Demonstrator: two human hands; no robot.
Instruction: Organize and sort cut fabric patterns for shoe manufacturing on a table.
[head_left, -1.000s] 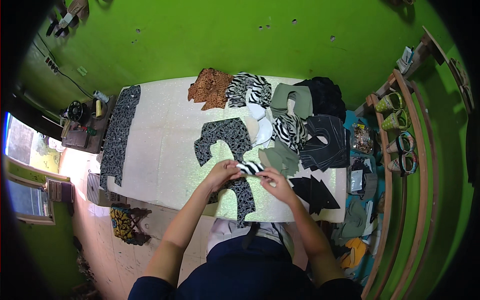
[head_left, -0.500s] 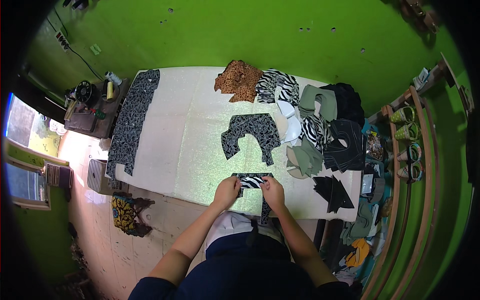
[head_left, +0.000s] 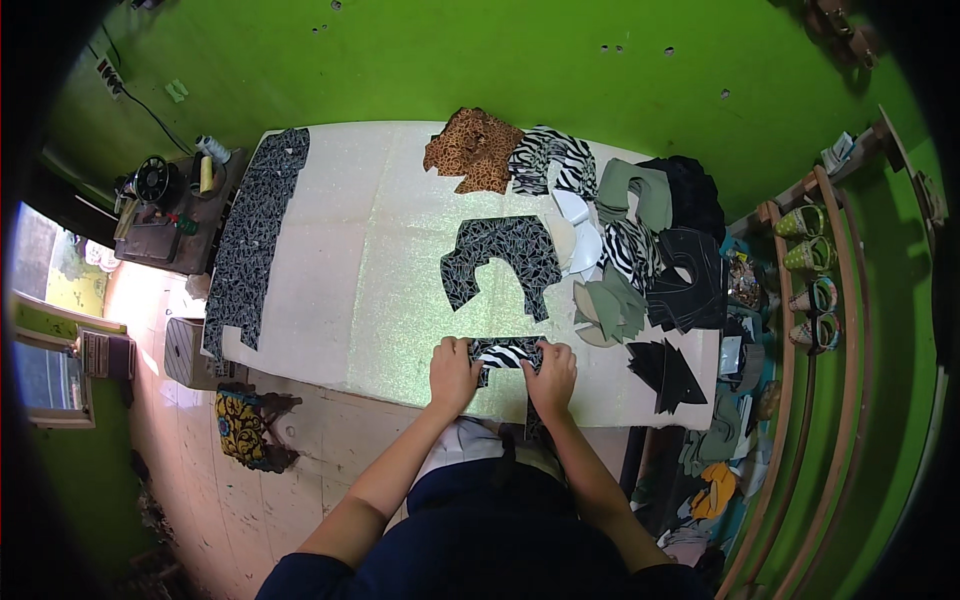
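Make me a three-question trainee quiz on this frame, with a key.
1. What pattern shows on the small piece between the left hand and the right hand?
2. True or false: the leopard-print fabric lies toward the far edge of the pale table.
3. Fill in: the jagged pieces to the right of the right hand are ___ in colour.

Key: 1. Black-and-white zebra stripes. 2. True. 3. Black.

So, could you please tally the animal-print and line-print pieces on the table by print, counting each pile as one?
Zebra print: 3 (small strip, upper pile, lower pile)
Black-and-grey line print: 3 (piece beneath that strip, curved piece, long piece at left)
Leopard print: 1 (leopard-print pile)
Total: 7
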